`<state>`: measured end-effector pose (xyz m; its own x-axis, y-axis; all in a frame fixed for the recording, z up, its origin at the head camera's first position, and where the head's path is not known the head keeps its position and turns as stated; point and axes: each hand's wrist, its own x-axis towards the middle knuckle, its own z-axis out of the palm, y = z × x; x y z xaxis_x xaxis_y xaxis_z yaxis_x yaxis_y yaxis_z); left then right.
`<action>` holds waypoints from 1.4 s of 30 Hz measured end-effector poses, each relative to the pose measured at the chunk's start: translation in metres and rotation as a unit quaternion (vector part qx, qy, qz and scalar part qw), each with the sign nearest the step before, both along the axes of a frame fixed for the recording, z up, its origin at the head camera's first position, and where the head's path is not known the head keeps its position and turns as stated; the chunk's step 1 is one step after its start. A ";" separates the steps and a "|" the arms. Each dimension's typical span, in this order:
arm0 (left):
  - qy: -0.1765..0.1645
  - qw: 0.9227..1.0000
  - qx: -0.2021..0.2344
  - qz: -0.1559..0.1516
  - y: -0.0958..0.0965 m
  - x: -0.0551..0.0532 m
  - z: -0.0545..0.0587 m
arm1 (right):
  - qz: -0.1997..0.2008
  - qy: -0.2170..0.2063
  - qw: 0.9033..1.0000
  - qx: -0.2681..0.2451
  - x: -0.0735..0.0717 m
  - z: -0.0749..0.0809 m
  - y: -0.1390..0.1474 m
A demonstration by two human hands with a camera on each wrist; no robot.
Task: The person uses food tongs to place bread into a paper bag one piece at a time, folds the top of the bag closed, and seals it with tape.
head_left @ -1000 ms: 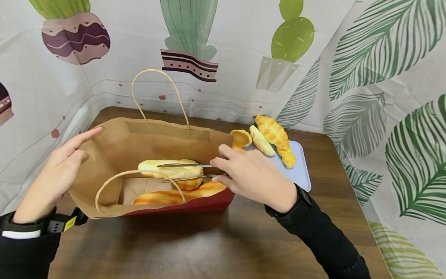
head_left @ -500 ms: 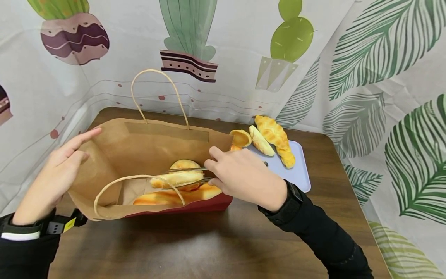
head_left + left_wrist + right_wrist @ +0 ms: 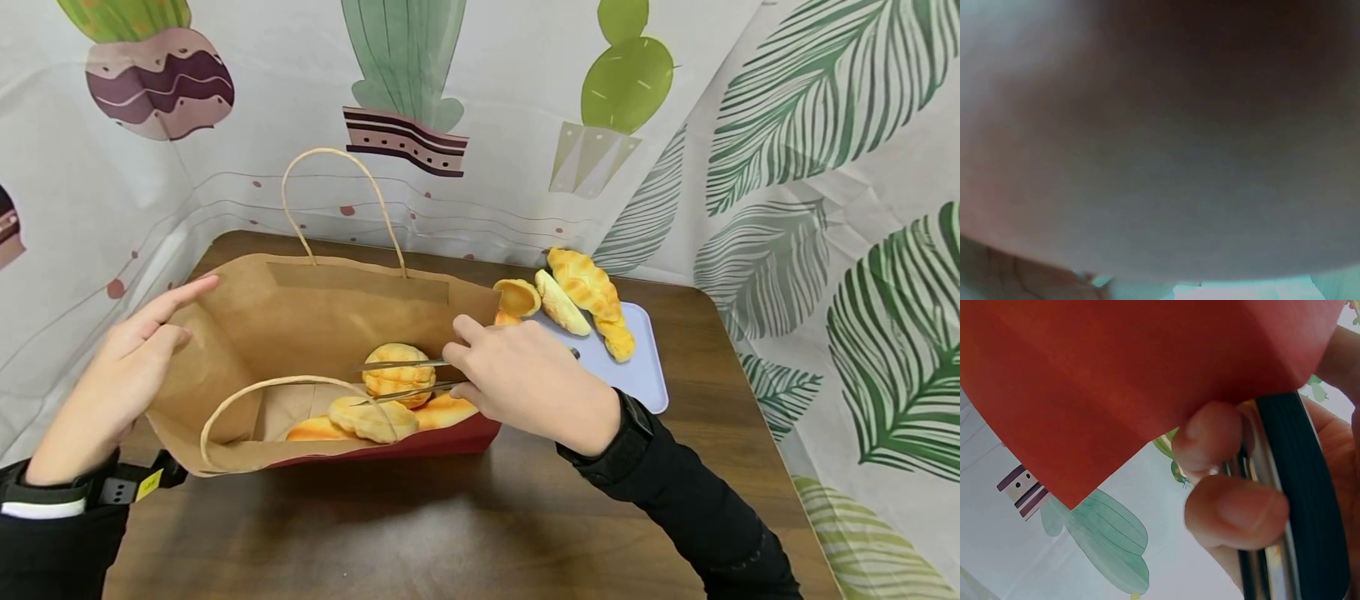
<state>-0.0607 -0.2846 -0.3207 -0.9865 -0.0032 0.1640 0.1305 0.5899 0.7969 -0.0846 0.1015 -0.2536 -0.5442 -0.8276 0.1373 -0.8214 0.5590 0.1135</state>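
My left hand [image 3: 138,358] holds the left rim of a brown paper bag [image 3: 322,287], index finger stretched along it; its other fingers are hidden. In my right hand [image 3: 536,379] are metal tongs [image 3: 401,392], their arms parted inside the bag over a round scored bun [image 3: 397,358]. A dark green handle grip [image 3: 1304,494] shows in the right wrist view, with fingertips on the metal beside it. In front of the tongs, a pale bread piece [image 3: 367,417] lies on a long orange-brown loaf [image 3: 311,429]. Blurred skin fills most of the left wrist view.
Behind the right hand, a pale lilac tray [image 3: 651,375] bears a croissant [image 3: 588,287], a pale bread slice [image 3: 562,304] and a hollow pastry [image 3: 519,297]. The bag's front handle [image 3: 262,383] arches over its opening. A patterned cloth [image 3: 510,83] hangs behind the wooden table [image 3: 420,533].
The tongs have let go of the pale bread piece, which has dropped forward onto the long loaf, uncovering the round bun. My right hand moved slightly left; the left stayed put.
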 end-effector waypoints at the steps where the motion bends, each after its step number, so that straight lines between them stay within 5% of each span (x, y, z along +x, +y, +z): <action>1: 0.001 1.000 0.000 -0.001 0.000 0.000 0.000 | -0.001 -0.002 1.000 -0.001 0.000 0.000 0.000; 9: 0.003 1.000 0.003 -0.002 -0.001 -0.001 -0.001 | -0.008 -0.008 1.000 -0.022 0.001 -0.001 0.009; 19: 0.003 1.000 0.004 -0.002 0.000 -0.001 -0.001 | -0.021 -0.030 0.989 -0.141 0.003 -0.009 0.036; 24: 0.006 1.000 0.008 -0.002 0.002 0.000 0.001 | -0.029 -0.040 0.977 -0.208 0.007 -0.011 0.054; 28: 0.009 1.000 0.005 -0.003 0.002 0.000 0.001 | -0.073 -0.041 0.964 -0.251 0.014 -0.013 0.072; 36: 0.005 1.000 0.002 -0.002 0.001 -0.002 0.000 | -0.097 0.026 0.933 -0.345 0.022 -0.029 0.105; 42: -0.005 1.000 0.002 0.002 -0.001 -0.002 -0.001 | -0.118 0.029 0.910 -0.396 0.029 -0.045 0.125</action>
<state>-0.0623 -0.2854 -0.3221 -0.9881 -0.0088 0.1533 0.1190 0.5871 0.8007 -0.0555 0.2265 -0.2991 -0.6670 -0.3171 0.6742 -0.6731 0.6444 -0.3629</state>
